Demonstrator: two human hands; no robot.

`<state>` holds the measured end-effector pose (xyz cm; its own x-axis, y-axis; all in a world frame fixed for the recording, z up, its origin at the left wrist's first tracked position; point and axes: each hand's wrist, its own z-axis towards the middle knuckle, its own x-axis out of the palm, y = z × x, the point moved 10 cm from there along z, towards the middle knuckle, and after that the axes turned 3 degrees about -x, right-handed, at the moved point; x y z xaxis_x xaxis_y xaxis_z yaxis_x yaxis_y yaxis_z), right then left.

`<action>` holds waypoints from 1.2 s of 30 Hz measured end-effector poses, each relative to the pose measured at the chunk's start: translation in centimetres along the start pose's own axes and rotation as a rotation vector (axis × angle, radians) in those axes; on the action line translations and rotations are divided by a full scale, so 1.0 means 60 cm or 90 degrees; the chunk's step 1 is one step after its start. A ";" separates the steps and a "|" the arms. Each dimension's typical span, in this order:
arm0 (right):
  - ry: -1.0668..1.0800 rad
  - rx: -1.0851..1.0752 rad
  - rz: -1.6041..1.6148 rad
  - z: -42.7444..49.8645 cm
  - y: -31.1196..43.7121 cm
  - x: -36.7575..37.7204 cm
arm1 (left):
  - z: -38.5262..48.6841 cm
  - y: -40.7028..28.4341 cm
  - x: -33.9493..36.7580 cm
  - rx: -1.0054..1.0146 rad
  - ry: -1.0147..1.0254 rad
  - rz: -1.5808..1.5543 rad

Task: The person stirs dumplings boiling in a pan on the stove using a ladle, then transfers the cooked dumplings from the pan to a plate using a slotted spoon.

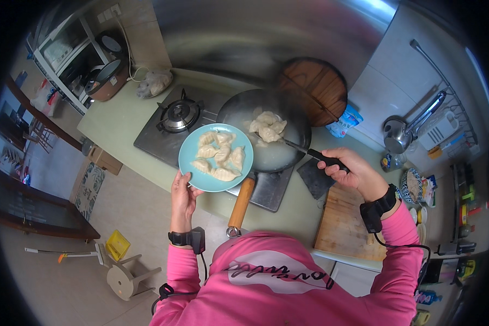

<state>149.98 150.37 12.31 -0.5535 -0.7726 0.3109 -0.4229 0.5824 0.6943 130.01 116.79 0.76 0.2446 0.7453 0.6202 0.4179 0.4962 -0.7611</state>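
My left hand (pixel 184 190) grips the near-left rim of a light-blue plate (pixel 186 153) that bears several dumplings (pixel 222 155). The plate is held up beside a dark wok (pixel 295 157), overlapping its left edge in view. In my right hand (pixel 344 166) is the black handle (pixel 328 160) of a metal cooking utensil. Its far end lies under a heap of boiled dumplings (pixel 268 125) over the wok, and the dumplings hide its shape. Cloudy, steaming water (pixel 265 157) fills the wok. The wok's wooden handle (pixel 242 203) points towards me.
Left of the wok is a gas burner (pixel 180 115). A round wooden lid (pixel 313 91) leans against the wall behind. A wooden cutting board (pixel 346 224) lies at the right, near a patterned bowl (pixel 411 185). A rice cooker (pixel 108 79) stands at the far left; ladles (pixel 399 134) hang on the right wall.
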 end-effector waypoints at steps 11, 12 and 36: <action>0.045 -0.045 -0.076 -0.014 0.006 0.016 | 0.008 0.013 -0.005 -0.025 -0.005 -0.002; 0.048 -0.052 -0.090 -0.017 0.007 0.019 | 0.008 0.013 -0.001 -0.021 0.008 0.000; 0.044 -0.259 -0.443 -0.038 -0.043 0.088 | 0.017 0.029 0.040 -0.033 0.043 -0.034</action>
<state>149.77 144.19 13.65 -0.2083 -0.9459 -0.2487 -0.3529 -0.1645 0.9211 130.44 119.87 0.74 0.2785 0.6858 0.6724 0.4766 0.5092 -0.7167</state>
